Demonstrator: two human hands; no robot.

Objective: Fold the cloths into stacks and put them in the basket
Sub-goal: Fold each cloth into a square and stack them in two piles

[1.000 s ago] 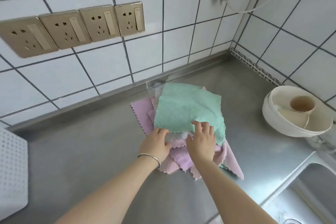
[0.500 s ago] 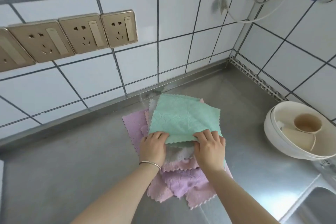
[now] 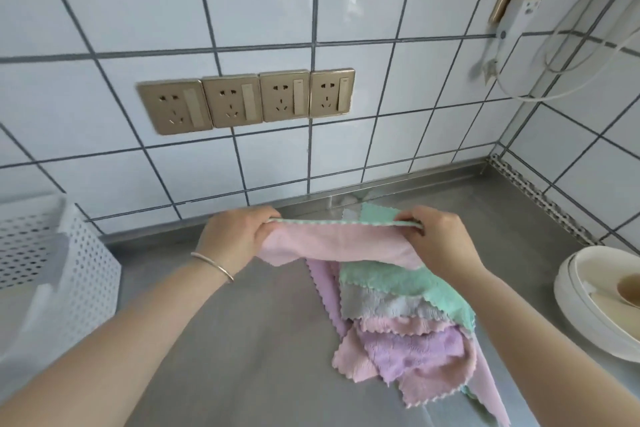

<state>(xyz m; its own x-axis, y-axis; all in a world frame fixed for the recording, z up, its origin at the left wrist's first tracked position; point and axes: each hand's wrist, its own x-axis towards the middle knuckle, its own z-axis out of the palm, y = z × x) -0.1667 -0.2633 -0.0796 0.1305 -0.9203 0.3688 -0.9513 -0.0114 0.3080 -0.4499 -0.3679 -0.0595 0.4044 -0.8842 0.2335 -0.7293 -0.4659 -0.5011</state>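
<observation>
head view:
l hand: left hand (image 3: pixel 239 236), thin silver bangle (image 3: pixel 212 266) on wrist, fingers curled round the left end of a soft pink cloth with mint-green top side (image 3: pixel 332 243), pinching its upper edge.
r hand: right hand (image 3: pixel 438 239) grips the right end of same cloth, thumb over the edge, fingers tucked under.
held cloth: stretched between both hands, lifted off the counter, above the far part of the pile; pink face toward camera, green scalloped edge along the top, lower part sagging.
pile: loose heap of scalloped microfibre cloths (image 3: pixel 405 326) on the grey stainless steel counter (image 3: pixel 225 357), below + right of the hands; mint green on top, then grey, pink, lilac, more pink, corners fanned out unevenly; unfolded.
basket: white perforated plastic basket (image 3: pixel 79 274) at left edge on counter, against the tiled wall, well apart from pile; inside mostly out of sight.
other: four gold wall sockets (image 3: pixel 246 100) in a row on white tiles w/ dark grout; white round bowl-like dish (image 3: pixel 588 315) at far right, brownish spoon-like item in it, partly cut off.
</observation>
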